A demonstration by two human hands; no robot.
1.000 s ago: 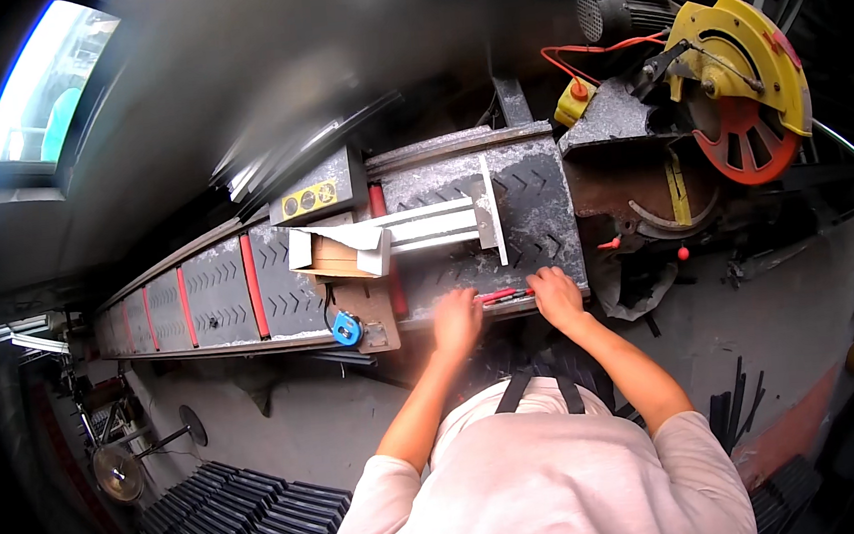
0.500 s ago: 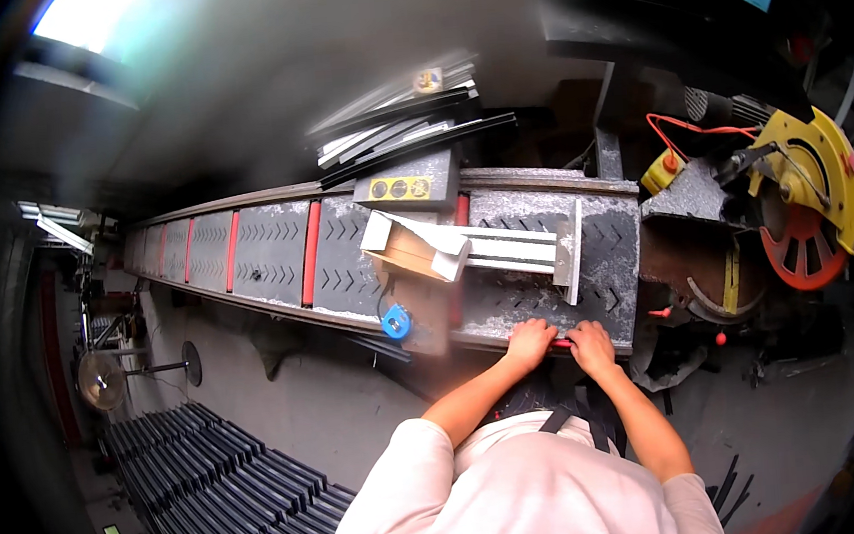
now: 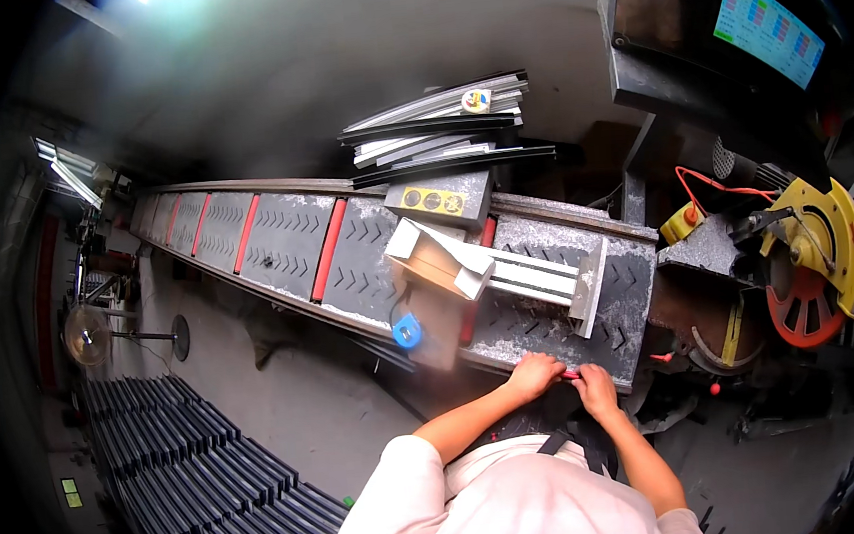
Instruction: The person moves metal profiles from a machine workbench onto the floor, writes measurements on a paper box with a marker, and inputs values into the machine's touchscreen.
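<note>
At the near edge of the long conveyor-like bench (image 3: 430,307), both hands are close together. My left hand (image 3: 536,377) has its fingers curled in, gripping one end of a small red stick-like thing (image 3: 570,375). From the other side my right hand (image 3: 595,391) pinches that same thing; its exact kind is too small to make out. Beyond the hands, pale metal profiles (image 3: 538,276) lie on the bench, against an upright end plate (image 3: 589,289). An open cardboard box (image 3: 436,258) sits to their left, with a blue tape measure (image 3: 407,331) nearer me.
A yellow-guarded cutting saw (image 3: 816,236) with an orange-red lower guard stands at right, below a lit screen (image 3: 767,29). Loose profiles (image 3: 436,126) are piled behind a grey control box (image 3: 437,201). Black bars (image 3: 202,465) lie in rows at lower left, near a fan (image 3: 87,334).
My view has turned, bringing more of the screen in. Both hands stay at the bench edge with the red thing, the right one slightly lower in the picture.
</note>
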